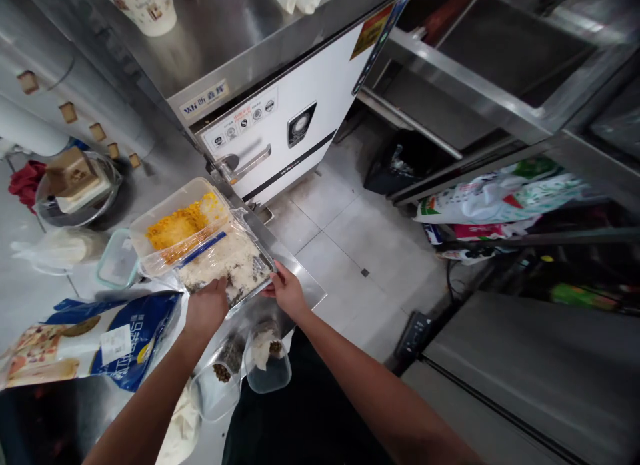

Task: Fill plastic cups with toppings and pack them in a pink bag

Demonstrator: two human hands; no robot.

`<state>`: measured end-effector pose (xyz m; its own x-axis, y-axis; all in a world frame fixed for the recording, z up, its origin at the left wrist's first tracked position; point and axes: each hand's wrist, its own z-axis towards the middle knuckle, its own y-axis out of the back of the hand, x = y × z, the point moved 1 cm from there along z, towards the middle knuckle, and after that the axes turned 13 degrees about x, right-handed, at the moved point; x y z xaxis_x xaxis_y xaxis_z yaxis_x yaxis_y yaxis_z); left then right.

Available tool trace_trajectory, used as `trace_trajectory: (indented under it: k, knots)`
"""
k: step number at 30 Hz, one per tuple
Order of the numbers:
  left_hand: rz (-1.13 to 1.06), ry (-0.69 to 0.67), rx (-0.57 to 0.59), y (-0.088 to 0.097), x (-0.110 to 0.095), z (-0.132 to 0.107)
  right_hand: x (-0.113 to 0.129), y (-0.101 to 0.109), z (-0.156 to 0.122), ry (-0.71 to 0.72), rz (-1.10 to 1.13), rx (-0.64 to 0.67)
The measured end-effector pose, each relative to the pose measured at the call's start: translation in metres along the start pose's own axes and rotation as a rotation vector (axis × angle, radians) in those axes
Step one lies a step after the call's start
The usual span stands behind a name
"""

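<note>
Fingers: right hand [289, 292] clamped on right corner of shallow metal tray [253, 294], left hand [208, 306] at near edge, grip indeterminable; tray over surface [311, 292], beside plastic tub [167, 200], presumably stiff, pale crumbly food [234, 250] spill-prone, best held level by opposite rims.

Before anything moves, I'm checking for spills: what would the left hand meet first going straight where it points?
Likely the pale, crumbly food in the tray, just ahead of the left hand; exact depth is unclear.
</note>
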<state>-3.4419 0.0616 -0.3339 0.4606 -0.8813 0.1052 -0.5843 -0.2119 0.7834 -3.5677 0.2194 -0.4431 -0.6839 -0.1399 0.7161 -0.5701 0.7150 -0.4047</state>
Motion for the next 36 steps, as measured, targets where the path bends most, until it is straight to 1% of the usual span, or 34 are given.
trace_trajectory:
  k: [3,5,7,9,11,14,17,21,24,26,28,30,33,34,35,36]
  knots:
    - [-0.060,-0.135,0.099,0.001,-0.001,0.011,0.000,0.001,0.000,-0.011,-0.021,-0.001]
    - [-0.077,-0.198,0.147,0.001,0.002,0.010,-0.001,-0.001,-0.001,-0.008,-0.016,-0.013]
    - [-0.117,-0.182,0.175,0.001,0.007,0.003,-0.003,-0.003,-0.003,0.009,0.001,-0.010]
    - [-0.229,-0.123,0.195,0.001,0.010,-0.002,-0.006,-0.006,-0.005,0.020,0.029,0.000]
    - [-0.356,-0.099,0.214,0.001,0.009,-0.003,-0.007,-0.008,-0.007,0.016,0.050,0.004]
    - [-0.459,-0.115,0.237,0.002,0.002,0.006,-0.008,-0.008,-0.008,0.012,0.063,0.023]
    - [-0.546,-0.123,0.255,0.003,-0.010,0.019,-0.007,-0.007,-0.009,0.006,0.079,0.047]
    - [-0.623,-0.128,0.252,0.008,-0.028,0.031,-0.003,-0.006,-0.011,0.009,0.093,0.075]
    - [-0.632,-0.133,0.198,0.016,-0.037,0.033,0.001,-0.006,-0.012,0.006,0.084,0.100]
    - [-0.620,-0.129,0.151,0.021,-0.037,0.032,0.003,-0.004,-0.012,0.000,0.036,0.122]
    - [-0.590,-0.131,0.095,0.023,-0.034,0.027,0.008,0.001,-0.015,0.008,-0.075,0.131]
    - [-0.540,-0.145,0.035,0.024,-0.030,0.019,0.019,0.008,-0.020,0.083,-0.295,0.110]
    - [-0.447,-0.159,-0.040,0.025,-0.028,0.005,0.047,0.015,-0.026,0.335,-0.754,0.052]
    - [-0.415,-0.154,-0.056,0.025,-0.028,0.002,0.057,0.016,-0.025,0.428,-0.898,0.070]
    - [-0.384,-0.148,-0.066,0.027,-0.029,-0.001,0.066,0.015,-0.023,0.509,-1.023,0.121]
    - [-0.357,-0.139,-0.070,0.028,-0.031,-0.002,0.075,0.013,-0.018,0.572,-1.129,0.199]
